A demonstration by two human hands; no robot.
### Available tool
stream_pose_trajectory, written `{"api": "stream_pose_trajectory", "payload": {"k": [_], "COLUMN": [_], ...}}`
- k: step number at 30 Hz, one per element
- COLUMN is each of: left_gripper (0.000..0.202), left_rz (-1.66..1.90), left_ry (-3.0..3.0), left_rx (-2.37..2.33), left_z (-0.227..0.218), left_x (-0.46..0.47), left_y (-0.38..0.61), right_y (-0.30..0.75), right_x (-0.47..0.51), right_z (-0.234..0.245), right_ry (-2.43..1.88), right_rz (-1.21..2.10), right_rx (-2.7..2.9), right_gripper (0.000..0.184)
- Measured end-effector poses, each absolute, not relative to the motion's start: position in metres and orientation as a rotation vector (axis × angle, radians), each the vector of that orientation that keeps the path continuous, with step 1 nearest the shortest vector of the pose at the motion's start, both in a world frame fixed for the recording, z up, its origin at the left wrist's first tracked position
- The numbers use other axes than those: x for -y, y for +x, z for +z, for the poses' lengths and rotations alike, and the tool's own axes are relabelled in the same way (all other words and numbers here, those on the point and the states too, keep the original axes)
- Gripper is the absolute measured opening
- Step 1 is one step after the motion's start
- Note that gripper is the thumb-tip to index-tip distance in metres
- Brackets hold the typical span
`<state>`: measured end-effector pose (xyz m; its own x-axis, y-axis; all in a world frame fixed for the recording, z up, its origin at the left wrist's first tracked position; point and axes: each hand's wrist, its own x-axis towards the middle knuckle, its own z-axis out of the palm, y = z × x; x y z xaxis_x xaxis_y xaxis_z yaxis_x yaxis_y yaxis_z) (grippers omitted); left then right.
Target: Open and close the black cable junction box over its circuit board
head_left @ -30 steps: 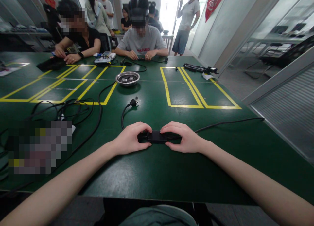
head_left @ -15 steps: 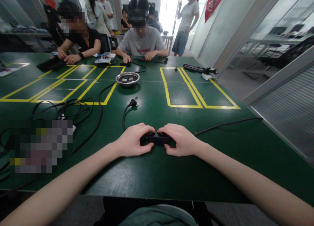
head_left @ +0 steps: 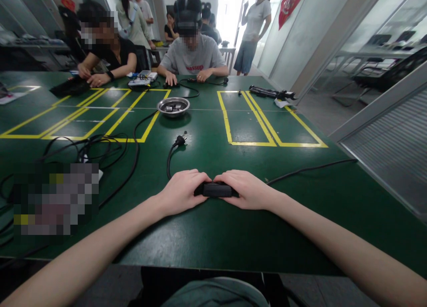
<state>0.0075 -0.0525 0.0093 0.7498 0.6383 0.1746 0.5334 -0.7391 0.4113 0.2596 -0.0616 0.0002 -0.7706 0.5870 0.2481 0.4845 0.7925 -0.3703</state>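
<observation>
A black power adapter (head_left: 216, 190) lies on the green table (head_left: 213, 236) near its front edge. My left hand (head_left: 182, 191) is curled around the adapter's left end, and my right hand (head_left: 247, 190) is wrapped over its right end. One black cable runs from the left end up to a plug (head_left: 180, 140). Another cable (head_left: 310, 167) leads off from the right end toward the table's right edge.
A metal bowl (head_left: 173, 106) with small parts stands mid-table. Yellow tape rectangles (head_left: 253, 120) mark the surface. Tangled black cables (head_left: 96, 149) lie at left. Two people sit at the far side, hands on the table; a black tool (head_left: 270, 92) lies at far right.
My two hands have moved closer together over the adapter, covering more of it. The person opposite has moved a hand to the left on the table.
</observation>
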Motion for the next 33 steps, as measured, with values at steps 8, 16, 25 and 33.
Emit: {"api": "stream_pose_trajectory", "payload": {"k": [8,16,25,33], "left_gripper": [0.015,0.015,0.028,0.038], "left_rz": [0.429,0.449,0.487,0.496], "left_ry": [2.659,2.701,2.8,2.917], "left_rx": [-0.932,-0.901,-0.847,-0.783], "left_z": [0.0083,0.0106,0.0129,0.0109], "left_x": [0.0543,0.0555,0.0594,0.0586], "left_y": [0.0077,0.0077,0.0076,0.007], "right_y": [0.2602,0.26,0.2616,0.2601], "right_x": [0.0612,0.0629,0.065,0.0675], "right_z": [-0.0015,0.002,0.0034,0.0057], "right_ry": [-0.793,-0.788,-0.782,-0.761], "right_rz": [0.384,0.404,0.407,0.348], "right_rx": [2.653,2.667,2.65,2.652], "right_gripper": [0.029,0.03,0.028,0.025]}}
